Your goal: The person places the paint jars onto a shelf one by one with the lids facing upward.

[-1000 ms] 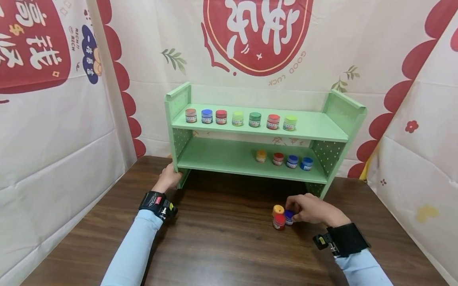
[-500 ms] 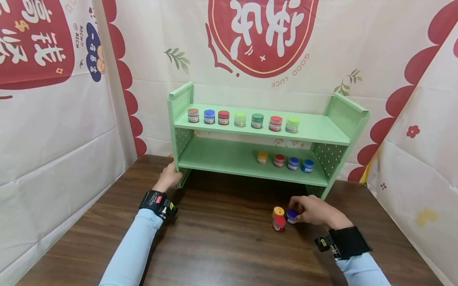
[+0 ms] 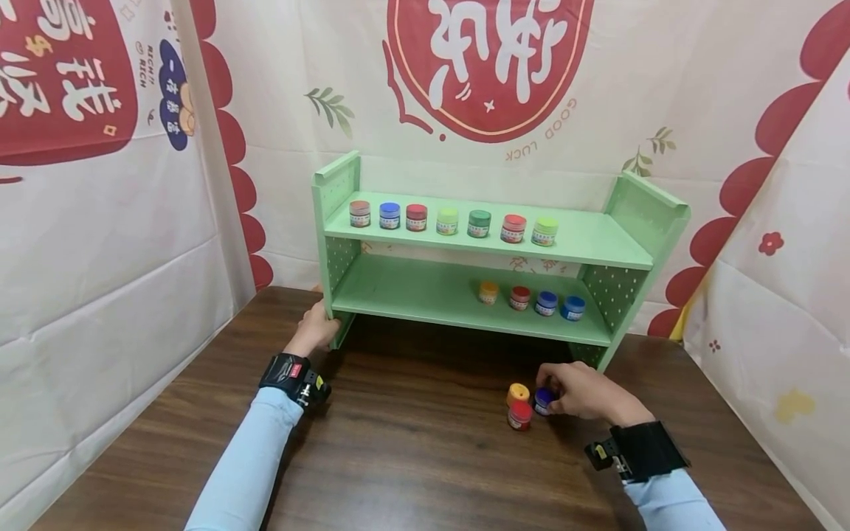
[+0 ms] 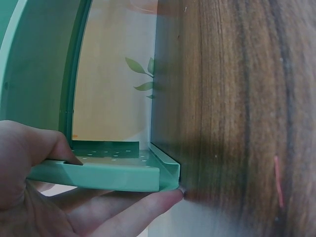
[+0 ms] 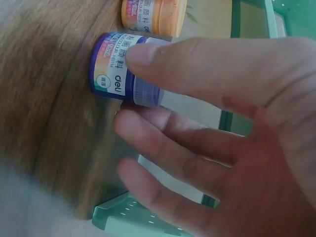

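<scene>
In the head view a green two-tier shelf (image 3: 398, 284) stands at the back of the wooden table. My left hand (image 3: 315, 327) grips the lower part of its left side panel; in the left wrist view the thumb lies over the panel edge (image 4: 108, 177) and the fingers pass beneath. At front right, my right hand (image 3: 581, 392) pinches a small purple paint jar (image 5: 111, 69) between thumb and fingers. The jar is upright at table level. Just left of it stand an orange paint jar (image 3: 518, 394) and a red paint jar (image 3: 520, 415).
Several paint jars line the upper tier, from a brown one (image 3: 360, 214) to a light green one (image 3: 544, 231). The lower tier bears several more on its right half, including a yellow jar (image 3: 488, 293) and a blue jar (image 3: 573, 308). Printed cloth (image 3: 285, 206) surrounds the table.
The purple jar has shifted slightly right with my right hand, opening a small gap from the orange and red jars. My left hand keeps its grip. The head view has tilted a little.
</scene>
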